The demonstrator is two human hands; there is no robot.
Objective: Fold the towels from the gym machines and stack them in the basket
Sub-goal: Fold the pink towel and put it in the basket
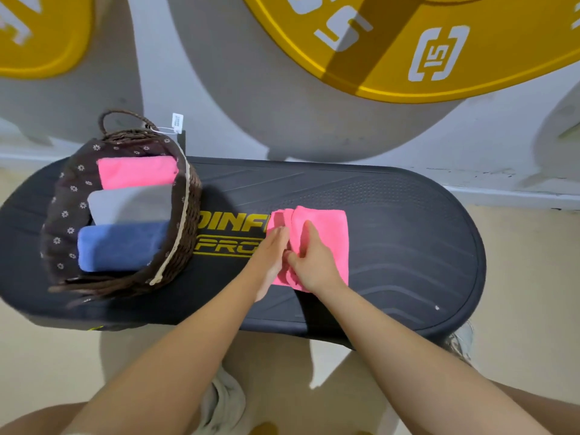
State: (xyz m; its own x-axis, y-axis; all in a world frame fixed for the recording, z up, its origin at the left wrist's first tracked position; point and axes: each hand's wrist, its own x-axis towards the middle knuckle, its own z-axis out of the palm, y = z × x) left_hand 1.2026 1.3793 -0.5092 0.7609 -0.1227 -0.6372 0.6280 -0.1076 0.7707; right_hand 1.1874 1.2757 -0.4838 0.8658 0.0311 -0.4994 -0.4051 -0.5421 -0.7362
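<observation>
Lettering "DINF… PRO" [230, 237] showed yellow on black platform [408, 246]; I saw left hand [271, 255] flat, right hand [310, 262] pinching bunched pink towel [332, 240] near basket [185, 221].

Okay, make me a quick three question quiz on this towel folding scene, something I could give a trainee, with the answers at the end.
1. True or false: the brown wicker basket with the flowered lining already holds three folded towels.
2. Multiple choice: the towel in the basket lying nearest the person is A) the pink folded towel, B) the grey folded towel, C) the blue folded towel.
3. Fill in: both the left hand and the right hand rest on a pink towel lying on the black oval ____ with yellow lettering.

Key: 1 true. 2 C. 3 platform.
</observation>
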